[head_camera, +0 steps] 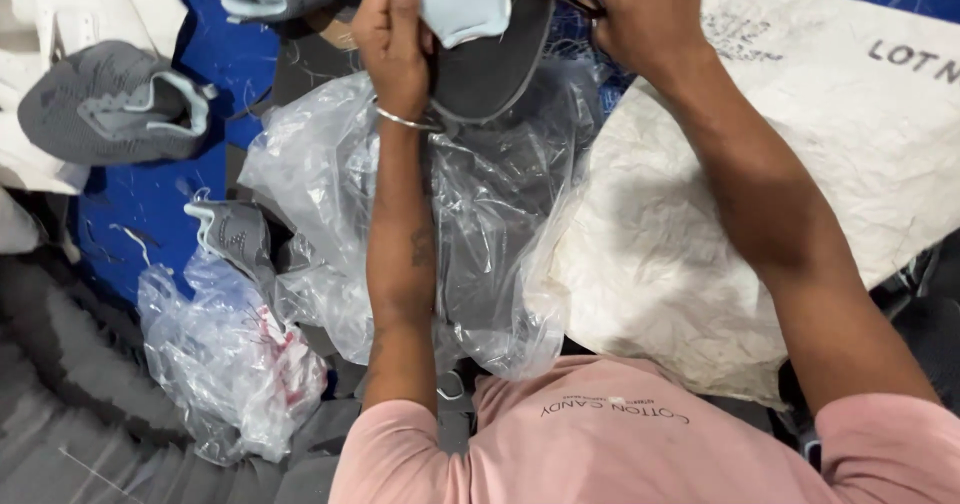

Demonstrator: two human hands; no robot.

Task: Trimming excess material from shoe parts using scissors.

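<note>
The left hand [392, 39] gripped a grey shoe upper [490, 54] by its pale blue lining. The right hand [640, 9] closed on the upper's far edge. A clear plastic bag [330, 174] lay crumpled beneath.

I count three grey shoe uppers: one in my hands [480, 54], one at the far left [110, 104], one lower down [235, 234]. Two clear plastic bags [330, 174] [225, 364]. One white sack [800, 164].

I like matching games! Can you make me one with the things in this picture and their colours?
Things:
1. table top
2. shirt
3. shoe upper lying at the left
4. bangle on the left hand

Colours:
A. silver
B. blue
C. grey with pale blue trim
D. pink

Pairs: 1-B, 2-D, 3-C, 4-A
</note>
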